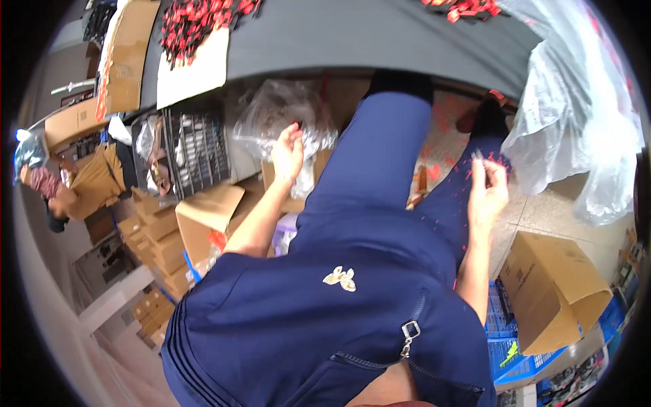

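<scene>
My left hand is raised beside my left thigh, in front of a clear plastic bag. Its fingers are pinched together, with a small dark bit showing at the tips, too small to name. Over my right leg, my right hand is closed in a pinch. A small pale, shiny piece sticks up from its fingertips; its kind is not clear. Red scraps lie on the trouser leg near that hand. Ahead, the dark-covered table carries a pile of red and black small pieces at the left.
More red and black pieces lie at the table's far right. A clear plastic bag hangs at the right edge. An open cardboard box stands by a blue crate. At left are a black crate and another person.
</scene>
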A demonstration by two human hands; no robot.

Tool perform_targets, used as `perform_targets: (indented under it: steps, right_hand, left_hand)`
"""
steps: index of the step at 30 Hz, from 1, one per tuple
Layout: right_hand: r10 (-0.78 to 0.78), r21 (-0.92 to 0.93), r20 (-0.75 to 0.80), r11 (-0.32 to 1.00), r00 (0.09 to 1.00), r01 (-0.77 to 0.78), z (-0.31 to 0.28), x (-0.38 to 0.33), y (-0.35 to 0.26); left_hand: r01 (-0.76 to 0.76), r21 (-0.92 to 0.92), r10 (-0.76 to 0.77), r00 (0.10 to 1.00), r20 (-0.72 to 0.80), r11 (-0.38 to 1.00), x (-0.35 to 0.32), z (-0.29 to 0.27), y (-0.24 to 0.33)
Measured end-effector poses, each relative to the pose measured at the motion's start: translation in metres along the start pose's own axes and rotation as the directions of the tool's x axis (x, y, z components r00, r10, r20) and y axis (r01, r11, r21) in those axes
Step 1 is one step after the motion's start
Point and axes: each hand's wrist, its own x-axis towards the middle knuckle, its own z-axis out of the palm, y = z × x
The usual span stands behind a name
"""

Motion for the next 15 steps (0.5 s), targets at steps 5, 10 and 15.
perform_targets:
  steps: [5,10,15]
  right_hand:
    - [-0.108,-0.343,-0.013,0.934,0.994,0.097,0.01,0.001,0.011]
    - [-0.19,-0.357,-0.06,0.921,0.98,0.157,0.011,0.005,0.01]
    - [-0.208,-0.324,-0.07,0.93,0.976,0.175,0.009,0.007,0.008]
  left_hand:
    - [-0.349,-0.06,0.354,0.929,0.111,0.935,-0.003,0.026,0.152]
    - [-0.861,0.071,0.86,0.507,0.056,0.503,0.038,0.061,0.252]
    - [-0.899,0.107,0.898,0.433,0.078,0.424,0.072,0.101,0.308]
